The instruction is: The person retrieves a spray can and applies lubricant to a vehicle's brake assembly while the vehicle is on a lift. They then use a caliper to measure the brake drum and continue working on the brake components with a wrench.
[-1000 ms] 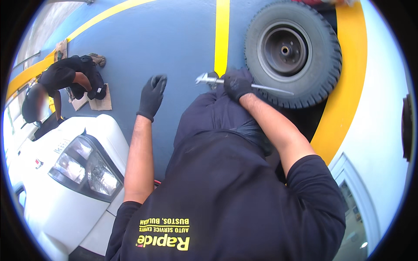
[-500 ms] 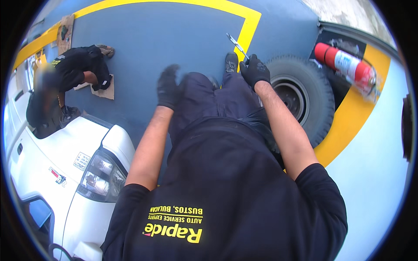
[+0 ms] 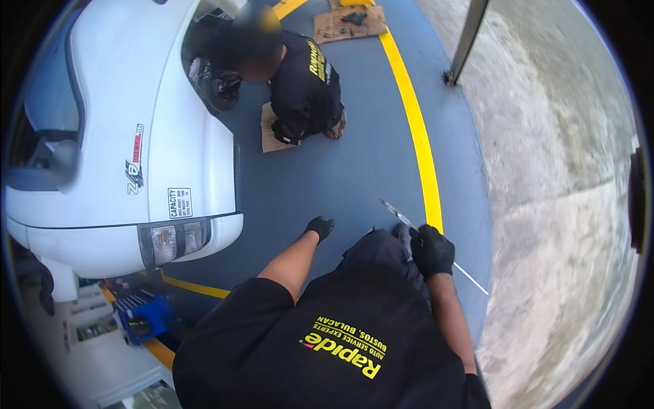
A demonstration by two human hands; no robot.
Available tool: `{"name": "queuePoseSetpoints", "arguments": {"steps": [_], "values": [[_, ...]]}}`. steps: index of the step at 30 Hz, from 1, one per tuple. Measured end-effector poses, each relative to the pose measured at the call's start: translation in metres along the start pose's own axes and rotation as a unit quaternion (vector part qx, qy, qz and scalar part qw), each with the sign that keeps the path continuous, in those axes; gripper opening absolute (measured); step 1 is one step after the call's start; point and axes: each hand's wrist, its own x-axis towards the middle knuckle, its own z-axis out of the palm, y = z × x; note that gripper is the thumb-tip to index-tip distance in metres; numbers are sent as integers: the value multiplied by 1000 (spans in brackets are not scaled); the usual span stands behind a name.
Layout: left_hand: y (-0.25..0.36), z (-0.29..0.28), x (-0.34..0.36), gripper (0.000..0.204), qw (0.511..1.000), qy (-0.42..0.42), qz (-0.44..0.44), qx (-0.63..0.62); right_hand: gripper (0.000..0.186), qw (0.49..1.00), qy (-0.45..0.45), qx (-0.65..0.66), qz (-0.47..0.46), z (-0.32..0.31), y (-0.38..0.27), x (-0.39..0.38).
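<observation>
My right hand [image 3: 432, 253], in a black glove, is closed around a long, slim silver hand tool [image 3: 400, 213]. The tool's jaw-like head points forward and left; its exact kind is hard to make out. Behind that fist a thin pale rod-like strip [image 3: 471, 279] shows, and I cannot tell whether it belongs to the tool. My left hand [image 3: 320, 228], also black-gloved, hangs out to the left with loosely bent fingers and nothing seen in it. It is apart from the nearby white truck [image 3: 180, 136].
A co-worker in a black shirt [image 3: 306, 85] crouches by the truck's front, near flat cardboard [image 3: 271, 129]. Farther off lies another brown board [image 3: 327, 27]. A metal post [image 3: 466, 41] stands right of the yellow floor line [image 3: 415, 126]. Back left is a blue tool tray [image 3: 139, 324].
My view has turned so the truck and co-worker sit farther right and the tyre and fire extinguisher are out of sight. The tool stays in my right hand. My left hand is farther out.
</observation>
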Motion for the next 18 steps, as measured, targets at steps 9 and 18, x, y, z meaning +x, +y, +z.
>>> {"name": "queuePoseSetpoints", "arguments": {"steps": [9,18], "values": [[114,-258,70,40,923,108,-54,-365,18,953,-197,165,160,-55,179,223],[221,-469,269,37,883,189,90,-421,36,944,-103,285,-132,-62,18,659]]}}
